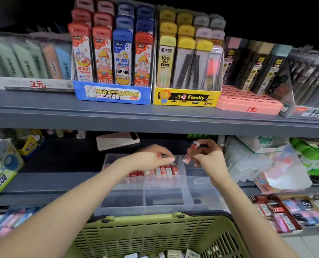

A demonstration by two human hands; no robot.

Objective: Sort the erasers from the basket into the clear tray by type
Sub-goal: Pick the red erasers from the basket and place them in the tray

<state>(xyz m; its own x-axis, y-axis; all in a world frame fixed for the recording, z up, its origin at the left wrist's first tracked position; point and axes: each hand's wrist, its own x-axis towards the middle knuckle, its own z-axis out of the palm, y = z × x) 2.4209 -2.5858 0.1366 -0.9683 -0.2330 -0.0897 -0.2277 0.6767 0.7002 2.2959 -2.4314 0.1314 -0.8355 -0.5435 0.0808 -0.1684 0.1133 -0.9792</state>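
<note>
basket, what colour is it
The basket is olive green with slotted sides, seen best in the head view.

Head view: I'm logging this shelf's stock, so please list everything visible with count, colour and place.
clear tray: one, clear, lower shelf behind basket
tray erasers: one row, red-white, tray's far compartments
basket: one, green, bottom centre
basket erasers: several, pale, basket bottom
blue display box: one, red and blue cases inside, upper shelf
yellow display box: one, yellow-capped cases inside, right of blue
pink tray: one, pink, upper shelf right
glue box: one, yellow-green, lower shelf left
held erasers: three, red-white, over tray
left hand: pinches one
right hand: holds two
</note>
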